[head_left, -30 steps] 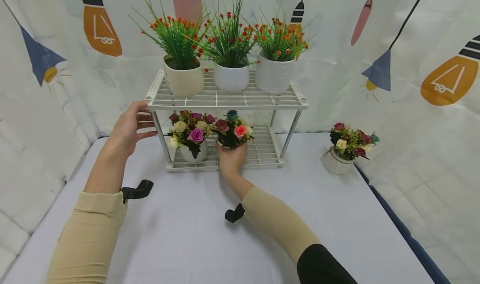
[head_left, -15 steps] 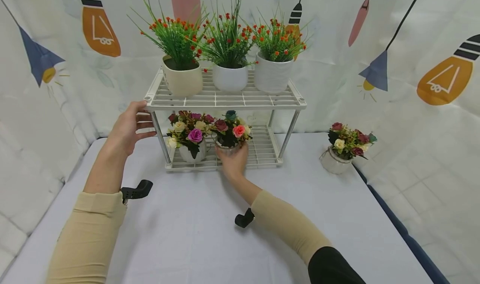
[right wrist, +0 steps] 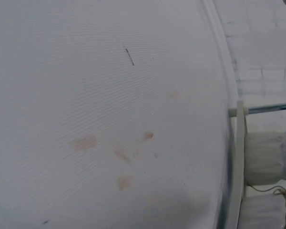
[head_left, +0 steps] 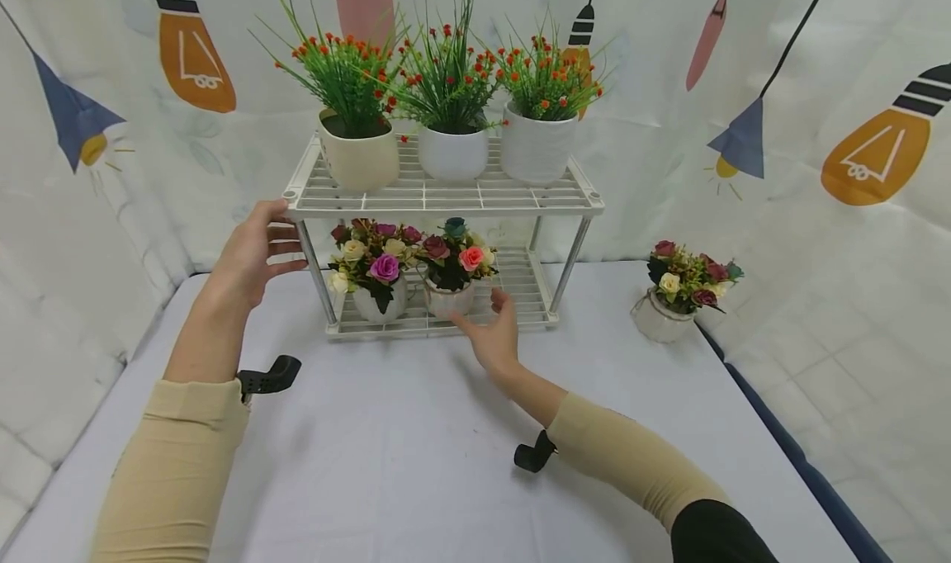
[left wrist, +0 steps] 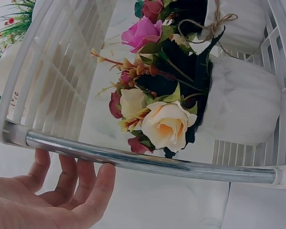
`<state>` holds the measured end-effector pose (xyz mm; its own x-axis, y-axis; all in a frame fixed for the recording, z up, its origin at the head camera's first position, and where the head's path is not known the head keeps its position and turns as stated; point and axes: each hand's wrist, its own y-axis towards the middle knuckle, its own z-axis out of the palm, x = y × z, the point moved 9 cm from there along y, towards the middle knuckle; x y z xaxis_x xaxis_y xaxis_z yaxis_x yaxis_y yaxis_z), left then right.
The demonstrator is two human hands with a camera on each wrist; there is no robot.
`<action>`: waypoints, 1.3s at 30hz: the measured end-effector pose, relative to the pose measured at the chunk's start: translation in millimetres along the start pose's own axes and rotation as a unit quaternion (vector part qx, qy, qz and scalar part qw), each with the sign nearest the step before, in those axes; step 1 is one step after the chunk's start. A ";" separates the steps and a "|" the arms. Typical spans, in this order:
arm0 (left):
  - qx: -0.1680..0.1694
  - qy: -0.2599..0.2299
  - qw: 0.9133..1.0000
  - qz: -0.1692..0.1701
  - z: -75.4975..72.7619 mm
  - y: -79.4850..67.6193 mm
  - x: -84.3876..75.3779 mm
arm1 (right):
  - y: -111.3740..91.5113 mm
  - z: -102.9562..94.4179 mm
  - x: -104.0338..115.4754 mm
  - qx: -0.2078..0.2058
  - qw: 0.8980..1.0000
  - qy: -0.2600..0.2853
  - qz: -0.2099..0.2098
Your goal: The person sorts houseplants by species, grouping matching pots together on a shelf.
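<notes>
In the head view my left hand (head_left: 248, 253) touches the left front post of a white two-tier rack (head_left: 446, 212); in the left wrist view its fingertips (left wrist: 105, 174) rest along the metal post. My right hand (head_left: 496, 336), fingers loosely bent, is just right of a small pot of artificial roses (head_left: 449, 299) on the lower tier and holds nothing. Left of that pot stands another rose pot (head_left: 380, 303), its white wrap (left wrist: 245, 102) large in the left wrist view. The right wrist view shows mostly tablecloth and the rack's edge.
Three pots with red-flowered grass stand on the upper tier: a cream pot (head_left: 360, 163), a white pot (head_left: 453, 157) and a ribbed pot (head_left: 537, 150). Another rose pot (head_left: 661, 319) stands near the right edge of the white-clothed table (head_left: 386, 456). A printed curtain hangs behind.
My right hand has let go of the rose pot on the lower tier and drawn back to the right. The left hand stays at the rack's post.
</notes>
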<state>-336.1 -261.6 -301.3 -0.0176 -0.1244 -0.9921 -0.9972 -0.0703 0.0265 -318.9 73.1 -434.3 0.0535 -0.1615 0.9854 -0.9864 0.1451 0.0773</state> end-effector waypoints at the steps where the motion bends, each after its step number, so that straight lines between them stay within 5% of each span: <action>1: 0.001 -0.001 1.000 0.000 0.1 0.0 -0.2 | -1.0 -4.7 -1.0 0.002 1.000 -0.003 0.003; 16: 0.001 0.017 1.000 0.001 1.4 -1.5 -2.2 | -11.8 -100.9 -21.7 -0.023 0.999 -0.018 0.020; 32: -0.005 0.025 1.000 0.001 -0.3 -0.6 -2.4 | 4.1 -214.1 -55.0 -0.178 0.980 -0.026 0.091; 39: -0.005 0.033 0.999 0.002 0.2 -2.2 -2.6 | 6.0 -256.4 -69.9 -0.264 0.957 0.014 0.123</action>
<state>-333.9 -260.9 -298.8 -0.0155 -0.1895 -0.9818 -0.9963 -0.0796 0.0311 -288.7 335.5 -463.9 -0.1589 -0.0337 0.9867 -0.7543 0.6490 -0.0993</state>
